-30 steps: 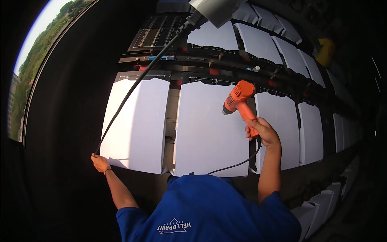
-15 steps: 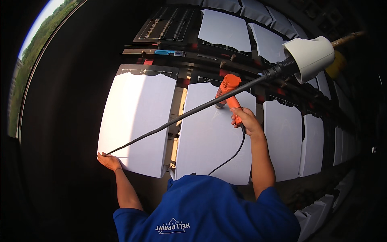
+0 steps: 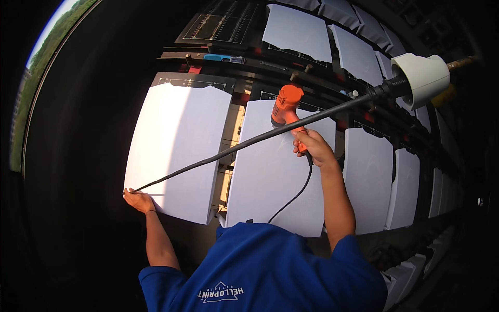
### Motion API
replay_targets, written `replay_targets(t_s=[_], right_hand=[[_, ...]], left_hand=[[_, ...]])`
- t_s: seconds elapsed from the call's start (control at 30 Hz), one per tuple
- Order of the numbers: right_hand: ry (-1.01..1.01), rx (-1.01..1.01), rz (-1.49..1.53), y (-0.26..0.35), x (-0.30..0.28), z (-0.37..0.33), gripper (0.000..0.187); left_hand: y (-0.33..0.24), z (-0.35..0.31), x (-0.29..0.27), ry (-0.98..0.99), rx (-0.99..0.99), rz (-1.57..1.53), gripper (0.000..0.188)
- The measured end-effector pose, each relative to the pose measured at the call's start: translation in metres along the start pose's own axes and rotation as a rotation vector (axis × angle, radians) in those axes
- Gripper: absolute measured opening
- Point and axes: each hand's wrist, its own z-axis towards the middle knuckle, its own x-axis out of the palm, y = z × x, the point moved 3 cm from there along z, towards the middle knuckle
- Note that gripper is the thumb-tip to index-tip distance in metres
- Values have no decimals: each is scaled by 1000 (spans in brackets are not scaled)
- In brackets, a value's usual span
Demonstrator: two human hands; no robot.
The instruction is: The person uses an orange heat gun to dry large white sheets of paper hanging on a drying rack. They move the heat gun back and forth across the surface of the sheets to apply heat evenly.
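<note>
My right hand is closed round the handle of an orange heat gun. Its dark nozzle points down over the upper part of a white fabric piece, and a black cord trails from the handle toward my body. At the lower left corner of the leftmost white fabric piece, my left hand is closed at the thin end of a long black rod or cable. That crosses the view in front of the heat gun and ends in a white cup-shaped fitting at the upper right.
More white fabric pieces lie stretched over black boards to the right and across the far row. A dark rail with short pegs runs between the rows. On it lies a blue tool. A bare black board stands far left.
The heat gun has moved left over the fabric, its nozzle now farther up. The white cup-shaped fitting has shifted right in view. My left hand stays at the fabric's corner.
</note>
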Motion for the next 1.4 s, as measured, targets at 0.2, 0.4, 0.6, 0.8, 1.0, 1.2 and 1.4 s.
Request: replay_targets(t_s=[0.2, 0.4, 0.6, 0.8, 1.0, 1.2, 1.4], right_hand=[[17, 44, -88, -9, 3, -25, 38], [68, 65, -134, -4, 1, -54, 33], [83, 25, -74, -8, 8, -41, 31], [129, 5, -121, -2, 25, -27, 32], [97, -36, -127, 6, 31, 0, 31], [84, -49, -59, 6, 34, 10, 30], [191, 145, -75, -4, 23, -50, 29]], left_hand=[[-11, 0, -9, 42, -64, -45, 34], [-15, 3, -12, 50, -60, -54, 31], [-15, 0, -13, 69, -44, -40, 30], [-12, 1, -11, 66, -45, -52, 29], [-15, 2, -14, 65, -28, -51, 28], [-22, 2, -18, 80, -58, -59, 22], [-28, 0, -23, 46, -47, -71, 19]])
